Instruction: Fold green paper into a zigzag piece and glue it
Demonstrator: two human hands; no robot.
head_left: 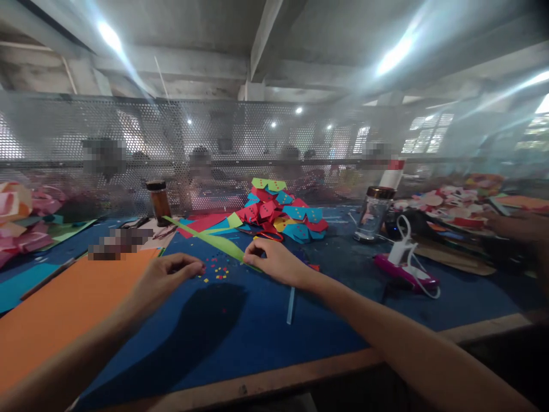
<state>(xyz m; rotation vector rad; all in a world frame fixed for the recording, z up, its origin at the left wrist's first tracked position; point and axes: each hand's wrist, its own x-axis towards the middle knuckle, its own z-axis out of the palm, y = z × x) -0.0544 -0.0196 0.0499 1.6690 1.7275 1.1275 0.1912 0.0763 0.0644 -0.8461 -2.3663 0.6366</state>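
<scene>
Green strip [210, 237] points to ten o'clock from the right hand's [274, 260] pinch.
Left hand [175, 270] pinched too — contents unclear — coloured bits [221, 277] at its three o'clock; likely bit-picking, next needing fine fingertip control.

long smooth lime-green paper strip [213, 241], flat matt orange paper sheet [81, 315], matt blue table [266, 332] with wooden edge [300, 372], perforated grey metal screen [240, 137], glossy clear lidded jar [371, 217]

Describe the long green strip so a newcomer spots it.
On the blue tabletop, find the person's right hand. The long green strip slants from there toward the brown jar, behind the scattered confetti. It is straight and narrow, unlike the folded paper pile beyond.
</scene>
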